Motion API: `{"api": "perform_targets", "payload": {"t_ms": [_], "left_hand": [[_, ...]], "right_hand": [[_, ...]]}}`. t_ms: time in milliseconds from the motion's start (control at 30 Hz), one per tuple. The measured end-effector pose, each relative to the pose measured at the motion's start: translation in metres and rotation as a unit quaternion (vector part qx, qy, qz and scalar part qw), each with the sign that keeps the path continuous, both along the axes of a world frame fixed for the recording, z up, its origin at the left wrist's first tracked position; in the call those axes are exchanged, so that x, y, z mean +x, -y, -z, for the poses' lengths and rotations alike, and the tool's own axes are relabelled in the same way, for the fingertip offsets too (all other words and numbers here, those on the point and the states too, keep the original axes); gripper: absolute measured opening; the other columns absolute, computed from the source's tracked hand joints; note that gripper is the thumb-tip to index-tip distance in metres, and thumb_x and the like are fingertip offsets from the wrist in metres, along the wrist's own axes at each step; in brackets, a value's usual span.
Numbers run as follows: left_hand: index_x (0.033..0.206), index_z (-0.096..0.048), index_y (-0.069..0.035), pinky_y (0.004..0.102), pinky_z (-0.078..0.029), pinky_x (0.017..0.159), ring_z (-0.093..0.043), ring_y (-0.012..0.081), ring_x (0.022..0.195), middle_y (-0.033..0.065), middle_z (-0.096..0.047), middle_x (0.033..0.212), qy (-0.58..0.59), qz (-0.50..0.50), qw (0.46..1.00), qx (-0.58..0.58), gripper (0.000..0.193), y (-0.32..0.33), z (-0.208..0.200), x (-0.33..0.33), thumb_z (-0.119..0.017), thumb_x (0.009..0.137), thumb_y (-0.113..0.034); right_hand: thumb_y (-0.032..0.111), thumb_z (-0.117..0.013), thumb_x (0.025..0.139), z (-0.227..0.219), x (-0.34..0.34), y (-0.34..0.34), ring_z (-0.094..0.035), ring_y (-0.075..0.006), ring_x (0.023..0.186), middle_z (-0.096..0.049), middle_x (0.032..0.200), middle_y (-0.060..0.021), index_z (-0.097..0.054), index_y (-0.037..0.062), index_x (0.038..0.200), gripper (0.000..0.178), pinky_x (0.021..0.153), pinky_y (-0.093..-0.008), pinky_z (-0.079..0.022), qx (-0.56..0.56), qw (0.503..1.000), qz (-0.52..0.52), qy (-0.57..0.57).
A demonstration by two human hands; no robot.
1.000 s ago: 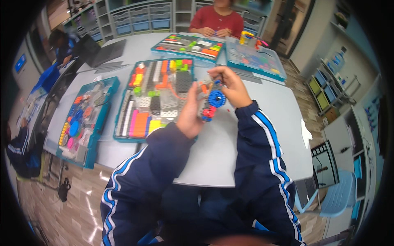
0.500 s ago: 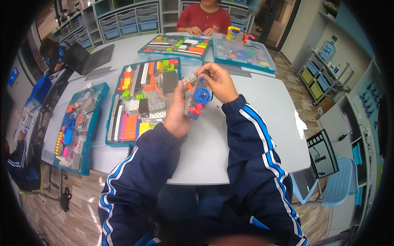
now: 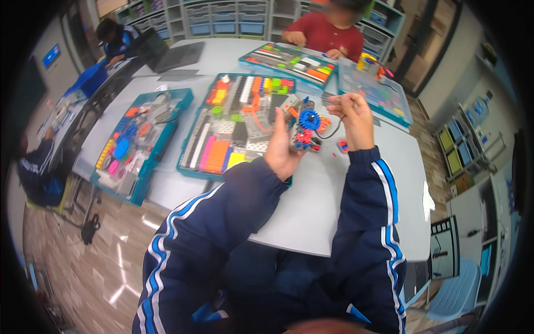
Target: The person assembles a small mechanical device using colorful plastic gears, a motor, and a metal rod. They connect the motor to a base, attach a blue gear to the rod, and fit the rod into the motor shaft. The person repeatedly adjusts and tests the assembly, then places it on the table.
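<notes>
My left hand (image 3: 282, 150) holds up a building-block gear model (image 3: 309, 120) over the table. On its face a large blue gear sits above a red gear, with grey and orange parts around them. To the right, my right hand (image 3: 357, 120) is raised apart from the model, fingertips pinched together. A dark cable (image 3: 332, 133) curves from the model up toward those fingers. Its end at the fingertips is too blurred to make out. Small red and blue pieces (image 3: 342, 146) lie on the table below my right hand.
Left of the model lies an open parts case (image 3: 181, 161) of coloured blocks, and farther left another case (image 3: 142, 186) with gears. Two more cases, a tray (image 3: 247, 60) and a clear-lidded box (image 3: 401, 118), lie at the back. A person in red (image 3: 334, 36) sits across the table (image 3: 300, 222).
My right hand has moved off the model to the right, and the cable now shows stretched between them. The left hand keeps its hold. The whole view has shifted.
</notes>
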State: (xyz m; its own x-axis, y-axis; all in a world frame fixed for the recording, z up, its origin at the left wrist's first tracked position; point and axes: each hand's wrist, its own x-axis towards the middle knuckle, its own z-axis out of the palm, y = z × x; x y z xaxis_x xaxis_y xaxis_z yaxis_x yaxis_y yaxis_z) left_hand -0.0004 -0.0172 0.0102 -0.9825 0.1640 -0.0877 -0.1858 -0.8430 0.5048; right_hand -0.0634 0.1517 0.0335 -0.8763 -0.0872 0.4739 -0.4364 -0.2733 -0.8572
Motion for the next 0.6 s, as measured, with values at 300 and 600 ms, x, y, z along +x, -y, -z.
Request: {"api": "perform_targets", "payload": {"t_ms": [300, 600], "left_hand": [[0.104, -0.053, -0.016, 0.0220, -0.034, 0.045, -0.047, 0.0090, 0.062, -0.0025, -0.054, 0.079, 0.009, -0.034, 0.995, 0.093, 0.041, 0.007, 0.012, -0.014, -0.038, 0.098, -0.053], [0.120, -0.047, -0.018, 0.0226, -0.035, 0.049, -0.048, 0.0100, 0.070, 0.0004, -0.056, 0.088, 0.040, -0.037, 0.996, 0.075, 0.042, 0.006, 0.013, -0.014, -0.042, 0.097, -0.054]], "right_hand": [[0.021, -0.057, 0.097, 0.000, 0.003, 0.005, -0.065, -0.0145, 0.075, -0.067, 0.101, -0.0151, -0.052, 0.0053, 0.103, 0.017, 0.073, -0.0277, -0.050, 0.006, 0.999, -0.020, 0.041], [0.025, -0.056, 0.097, 0.003, 0.001, 0.004, -0.061, -0.0134, 0.077, -0.065, 0.103, -0.0110, -0.052, 0.0072, 0.102, 0.018, 0.077, -0.0294, -0.048, 0.048, 0.997, -0.024, 0.050]]}}
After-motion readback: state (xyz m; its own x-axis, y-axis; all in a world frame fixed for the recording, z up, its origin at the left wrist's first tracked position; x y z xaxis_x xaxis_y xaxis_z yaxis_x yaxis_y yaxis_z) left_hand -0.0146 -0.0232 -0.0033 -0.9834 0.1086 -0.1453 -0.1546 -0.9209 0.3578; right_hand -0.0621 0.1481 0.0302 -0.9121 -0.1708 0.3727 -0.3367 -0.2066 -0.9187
